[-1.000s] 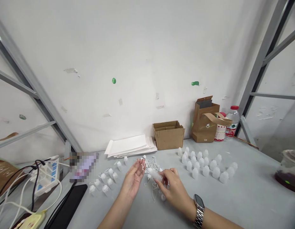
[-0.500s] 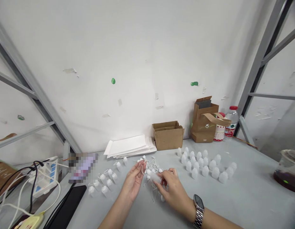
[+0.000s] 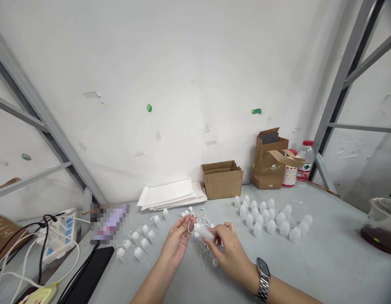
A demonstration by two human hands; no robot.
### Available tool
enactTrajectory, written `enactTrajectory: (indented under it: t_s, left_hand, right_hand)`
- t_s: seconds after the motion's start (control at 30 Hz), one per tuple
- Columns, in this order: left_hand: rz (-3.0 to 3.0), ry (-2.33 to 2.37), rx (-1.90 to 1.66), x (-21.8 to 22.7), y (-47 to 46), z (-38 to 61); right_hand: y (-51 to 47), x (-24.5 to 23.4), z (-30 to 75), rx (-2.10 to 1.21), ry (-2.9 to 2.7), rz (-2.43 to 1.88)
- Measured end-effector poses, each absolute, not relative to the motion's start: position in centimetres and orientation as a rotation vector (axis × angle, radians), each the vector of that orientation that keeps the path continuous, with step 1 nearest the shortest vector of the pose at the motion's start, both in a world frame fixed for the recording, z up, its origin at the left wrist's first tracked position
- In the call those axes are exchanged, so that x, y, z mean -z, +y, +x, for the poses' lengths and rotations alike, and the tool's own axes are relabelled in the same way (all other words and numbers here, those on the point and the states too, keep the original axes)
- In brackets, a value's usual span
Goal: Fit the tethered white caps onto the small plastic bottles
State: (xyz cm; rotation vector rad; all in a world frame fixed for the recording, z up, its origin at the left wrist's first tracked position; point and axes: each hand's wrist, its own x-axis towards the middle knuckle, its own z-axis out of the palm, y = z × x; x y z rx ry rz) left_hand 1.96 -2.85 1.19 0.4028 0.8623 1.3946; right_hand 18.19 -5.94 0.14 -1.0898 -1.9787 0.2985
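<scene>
Between thumb and fingers of my right hand [image 3: 226, 247] is a small translucent white bottle [image 3: 205, 232], lying tilted with its capped end toward the left. My left hand [image 3: 176, 240] pinches at a thin white strap loop [image 3: 189, 228] beside that end; its fingertips partly hide the strap. Under and behind both hands lies a loose pile of white caps with straps [image 3: 203, 218], partly covered by the right hand. Several capped bottles [image 3: 137, 237] with straps stand left of my left hand. To the right, several uncapped-looking translucent bottles [image 3: 265, 217] stand grouped on the grey table.
White padded envelopes [image 3: 170, 194] and a cardboard box [image 3: 223, 181] stand along the wall. A brown paper bag [image 3: 269, 169] and red-capped bottles [image 3: 306, 162] are at back right, a cup of dark liquid [image 3: 381, 228] far right. Cables, a power strip [image 3: 64, 236] and a black slab [image 3: 90, 270] lie left.
The bottle in my right hand has tipped slightly and shows more of its length. My left fingertips have shifted a little at the strap. The view moved marginally.
</scene>
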Motion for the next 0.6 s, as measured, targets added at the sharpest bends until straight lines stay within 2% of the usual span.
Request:
enactTrajectory:
  t_s: [0.6]
  left_hand:
    - [0.405,0.868,-1.375,-1.28,-2.90,2.01]
  right_hand:
    - [-5.75,-0.01,18.19,-0.286,-1.986,-1.090]
